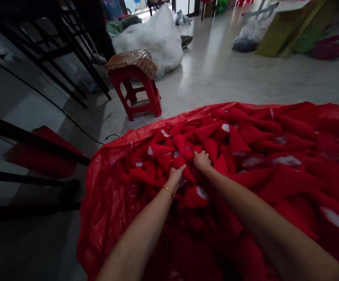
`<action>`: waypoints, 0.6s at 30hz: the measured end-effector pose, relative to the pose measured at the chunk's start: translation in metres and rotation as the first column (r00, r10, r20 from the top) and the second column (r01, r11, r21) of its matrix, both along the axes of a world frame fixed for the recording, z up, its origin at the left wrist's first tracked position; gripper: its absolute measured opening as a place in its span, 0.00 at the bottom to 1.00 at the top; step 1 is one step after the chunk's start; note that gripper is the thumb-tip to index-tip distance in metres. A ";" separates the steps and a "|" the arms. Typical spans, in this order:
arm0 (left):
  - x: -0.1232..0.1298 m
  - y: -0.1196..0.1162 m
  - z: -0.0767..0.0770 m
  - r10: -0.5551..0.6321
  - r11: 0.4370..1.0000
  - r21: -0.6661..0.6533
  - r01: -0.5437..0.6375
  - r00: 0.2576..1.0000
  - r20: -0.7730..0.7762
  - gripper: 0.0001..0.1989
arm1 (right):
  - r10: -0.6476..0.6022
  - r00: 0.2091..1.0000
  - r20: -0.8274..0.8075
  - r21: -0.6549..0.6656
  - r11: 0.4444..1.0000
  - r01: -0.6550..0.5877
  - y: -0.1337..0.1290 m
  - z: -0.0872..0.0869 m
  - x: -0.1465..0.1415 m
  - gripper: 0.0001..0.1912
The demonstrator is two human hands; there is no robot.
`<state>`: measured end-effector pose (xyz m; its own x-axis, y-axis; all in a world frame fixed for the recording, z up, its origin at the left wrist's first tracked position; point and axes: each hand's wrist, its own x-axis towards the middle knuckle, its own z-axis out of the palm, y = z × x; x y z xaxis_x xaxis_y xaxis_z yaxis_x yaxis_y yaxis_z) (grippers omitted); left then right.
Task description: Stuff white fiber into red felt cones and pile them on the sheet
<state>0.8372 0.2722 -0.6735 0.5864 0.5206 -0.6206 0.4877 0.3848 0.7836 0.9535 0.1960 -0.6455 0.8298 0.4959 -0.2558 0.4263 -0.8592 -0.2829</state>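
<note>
A heap of red cloth cones [254,175], several showing white stuffing at their open ends, fills a large red plastic sheet or bag [105,195]. Both my arms reach into the near middle of the heap. My left hand [175,176], with a gold bracelet at the wrist, is closed on a red stuffed cone [178,161], thumb on top and the other fingers partly hidden. Just to its right, my right hand [202,160] has its fingers curled against red cloth at the same spot. Whether both hands grip one cone or two cannot be made out.
A red plastic stool [137,91] with a woven cover stands beyond the sheet. Behind it lies a big white translucent bag [160,43]. Dark metal legs [31,134] and a thin cable [66,115] are on the left. Boxes [286,29] stand at far right.
</note>
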 end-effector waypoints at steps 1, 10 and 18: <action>-0.004 -0.002 0.004 0.027 1.000 0.005 -0.027 1.000 0.007 0.23 | -0.025 1.000 -0.004 0.031 0.999 0.025 -0.006 0.003 -0.002 0.22; -0.068 -0.037 0.096 0.170 0.954 0.135 -0.269 0.852 0.494 0.29 | 0.219 0.945 -0.245 0.862 0.496 0.109 -0.091 0.110 -0.049 0.24; -0.125 -0.141 0.165 0.051 0.972 -0.227 0.065 0.881 0.469 0.11 | 0.206 0.804 -0.557 0.788 0.435 0.434 -0.170 0.135 -0.170 0.32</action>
<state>0.7121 0.1313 -0.5085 0.8410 0.3924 -0.3725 0.0885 0.5795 0.8102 0.7837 0.0255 -0.5103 0.7792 0.6114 -0.1379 -0.1451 -0.0381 -0.9887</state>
